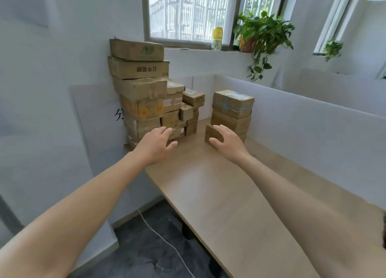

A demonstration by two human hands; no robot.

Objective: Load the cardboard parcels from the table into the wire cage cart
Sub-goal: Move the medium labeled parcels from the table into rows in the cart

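Observation:
Cardboard parcels fill the far end of a light wooden table (pixel 219 194). A tall stack (pixel 140 85) of large boxes leans against the left wall, with several smaller boxes (pixel 183 114) piled beside it. To the right stands a short stack whose top box (pixel 232 103) is bound with striped tape. A small flat parcel (pixel 212 132) stands on edge in front of that stack. My left hand (pixel 156 144) is open, fingers spread, just before the small boxes. My right hand (pixel 227 142) is open beside the flat parcel, thumb under it. No wire cage cart is in view.
White partition panels (pixel 302 114) border the table at the back and right. A window sill holds a yellow-capped bottle (pixel 217 38) and a trailing potted plant (pixel 261 37). A white cable (pixel 167 242) runs over the dark floor left of the table.

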